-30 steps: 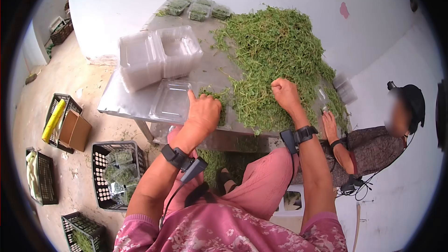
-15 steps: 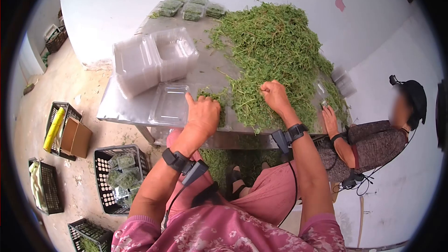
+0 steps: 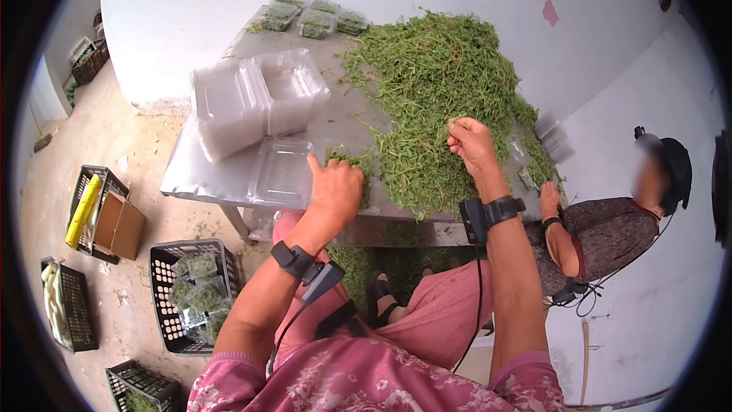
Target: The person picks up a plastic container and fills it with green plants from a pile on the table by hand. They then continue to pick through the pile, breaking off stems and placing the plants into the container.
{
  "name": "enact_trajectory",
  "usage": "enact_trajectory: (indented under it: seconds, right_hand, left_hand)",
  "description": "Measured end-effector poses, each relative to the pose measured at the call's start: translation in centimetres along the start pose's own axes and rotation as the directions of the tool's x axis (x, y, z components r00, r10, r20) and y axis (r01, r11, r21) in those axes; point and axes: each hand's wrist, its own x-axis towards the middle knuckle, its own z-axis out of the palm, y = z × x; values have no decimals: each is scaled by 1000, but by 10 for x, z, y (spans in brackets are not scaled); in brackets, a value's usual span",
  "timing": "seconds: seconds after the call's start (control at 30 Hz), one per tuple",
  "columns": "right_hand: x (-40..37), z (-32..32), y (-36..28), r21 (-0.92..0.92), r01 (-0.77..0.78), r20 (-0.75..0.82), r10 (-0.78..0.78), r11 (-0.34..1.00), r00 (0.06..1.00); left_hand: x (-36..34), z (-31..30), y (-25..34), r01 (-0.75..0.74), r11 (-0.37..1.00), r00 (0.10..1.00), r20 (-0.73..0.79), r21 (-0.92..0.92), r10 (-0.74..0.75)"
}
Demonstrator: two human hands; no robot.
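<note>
An open clear plastic clamshell box (image 3: pixel 286 172) lies at the table's front edge, some green sprigs (image 3: pixel 347 156) in its right half. My left hand (image 3: pixel 337 185) is on that half, thumb stretched to the box's middle ridge and fingers bent over the greens; their tips are hidden. Above the large heap of leafy green sprigs (image 3: pixel 438 91), my right hand (image 3: pixel 473 145) is raised with thumb and fingers pinched together. What is in the pinch, if anything, is too small to name.
Stacked empty clamshells (image 3: pixel 244 107) stand behind the open box; filled boxes (image 3: pixel 316 19) sit at the table's back. A co-worker (image 3: pixel 602 236) is at the right, one hand by the greens. Black crates (image 3: pixel 191 297) with packed greens and other goods stand on the floor left.
My right hand has lifted slightly and moved right, staying pinched. My left hand has stayed nearly still on the box. The co-worker's hand has shifted a little right.
</note>
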Motion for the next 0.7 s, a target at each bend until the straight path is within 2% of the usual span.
enact_trajectory:
  seconds: [0.13, 0.23, 0.33, 0.43, 0.63, 0.7]
  right_hand:
    - [-17, 17, -21, 65, -25, 150, 15, 998, 989]
    - [-37, 40, -40, 26, -47, 240, 40, 999, 970]
    - [-57, 62, -55, -37, -69, 331, 78, 997, 940]
    - [-61, 79, -54, -54, -68, 357, 83, 996, 930]
    - [-61, 88, -38, -92, -50, 405, 83, 995, 911]
    - [-60, 89, -35, -77, -24, 424, 55, 997, 904]
  left_hand:
    - [-1, -3, -1, 5, 1000, 1000, 20, -18, -5]
    - [-2, 2, -2, 10, 1000, 1000, -13, -14, -10]
    - [-4, -4, -3, 17, 998, 1000, 19, -55, -16]
    - [-1, 1, -5, 32, 995, 999, 6, -98, -31]
    - [-4, 0, -10, 17, 990, 998, -63, -142, -26]
    - [-11, -5, -13, -17, 992, 972, -235, -122, -12]
